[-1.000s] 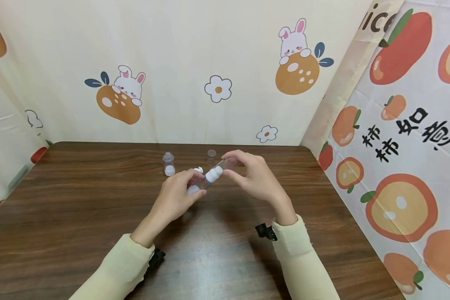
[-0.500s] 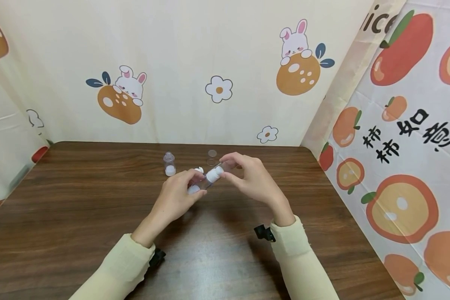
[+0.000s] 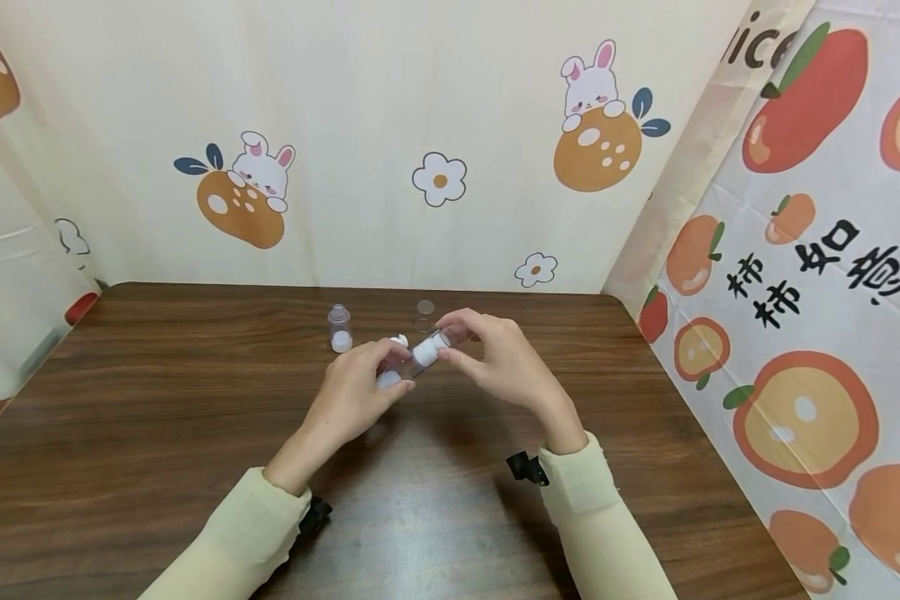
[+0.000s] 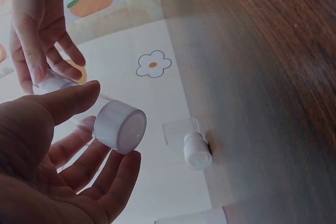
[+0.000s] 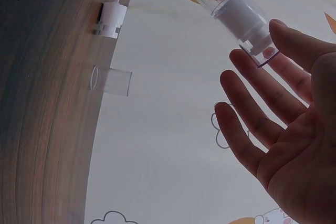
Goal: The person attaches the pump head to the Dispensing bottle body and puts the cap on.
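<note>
My left hand (image 3: 356, 387) holds a small clear bottle (image 3: 402, 368) with a white base, tilted up to the right. The white base (image 4: 122, 127) faces the left wrist view. At the bottle's upper end is a white pump top (image 5: 244, 20). Around that top sits a clear cap (image 5: 266, 56), which my right hand (image 3: 506, 360) pinches between thumb and fingertips. In the right wrist view its other fingers (image 5: 252, 111) spread loosely. How far down the cap sits is hard to tell.
A second clear bottle (image 3: 340, 331) with a white base stands upright behind my left hand. A loose clear cap (image 3: 424, 317) stands near the table's back edge. Close by is a separate white pump top (image 4: 197, 151). A printed curtain (image 3: 360, 100) rises behind the wooden table (image 3: 195, 400).
My right hand has moved slightly left and down toward the bottle, bringing the clear cap farther over the white pump top. My left hand and its bottle stay nearly still.
</note>
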The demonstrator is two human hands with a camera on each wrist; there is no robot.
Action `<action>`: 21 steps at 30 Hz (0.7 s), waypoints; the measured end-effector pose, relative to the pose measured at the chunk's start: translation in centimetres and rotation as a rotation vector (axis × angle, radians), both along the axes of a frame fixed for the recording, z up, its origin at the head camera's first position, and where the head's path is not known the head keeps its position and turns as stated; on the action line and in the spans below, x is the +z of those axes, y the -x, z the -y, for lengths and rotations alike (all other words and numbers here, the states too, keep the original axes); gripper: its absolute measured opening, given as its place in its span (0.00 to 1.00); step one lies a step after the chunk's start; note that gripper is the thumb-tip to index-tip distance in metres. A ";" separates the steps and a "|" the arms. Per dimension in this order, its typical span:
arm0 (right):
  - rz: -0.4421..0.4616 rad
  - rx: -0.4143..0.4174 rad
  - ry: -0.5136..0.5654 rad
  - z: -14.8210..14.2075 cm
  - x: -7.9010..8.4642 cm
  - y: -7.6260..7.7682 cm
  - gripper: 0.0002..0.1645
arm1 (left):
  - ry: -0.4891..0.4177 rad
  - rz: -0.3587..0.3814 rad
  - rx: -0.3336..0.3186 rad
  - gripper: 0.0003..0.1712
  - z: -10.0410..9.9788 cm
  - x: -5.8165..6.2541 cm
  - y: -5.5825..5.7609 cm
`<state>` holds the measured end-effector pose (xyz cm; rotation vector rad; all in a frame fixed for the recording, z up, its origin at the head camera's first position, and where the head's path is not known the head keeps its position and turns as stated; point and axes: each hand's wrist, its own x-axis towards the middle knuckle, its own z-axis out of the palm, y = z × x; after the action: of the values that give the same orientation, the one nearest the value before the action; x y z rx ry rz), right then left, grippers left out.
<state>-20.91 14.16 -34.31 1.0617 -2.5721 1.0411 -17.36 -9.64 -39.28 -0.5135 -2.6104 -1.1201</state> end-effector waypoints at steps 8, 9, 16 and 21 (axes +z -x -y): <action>-0.008 -0.001 -0.013 0.0 -0.1 0.1 0.17 | 0.008 -0.003 -0.001 0.23 0.0 0.0 0.0; -0.007 0.000 -0.013 0.0 -0.1 0.1 0.17 | 0.009 -0.004 -0.001 0.23 0.0 0.0 0.0; 0.013 -0.005 -0.015 0.0 0.0 0.0 0.17 | 0.024 -0.033 -0.010 0.22 0.0 0.0 0.0; 0.035 -0.006 -0.013 -0.1 0.0 -0.1 0.17 | 0.038 -0.059 -0.013 0.22 0.1 0.1 -0.1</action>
<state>-20.84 14.25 -34.26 1.0478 -2.6114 1.0530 -17.29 -9.69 -39.17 -0.5640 -2.5860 -1.0445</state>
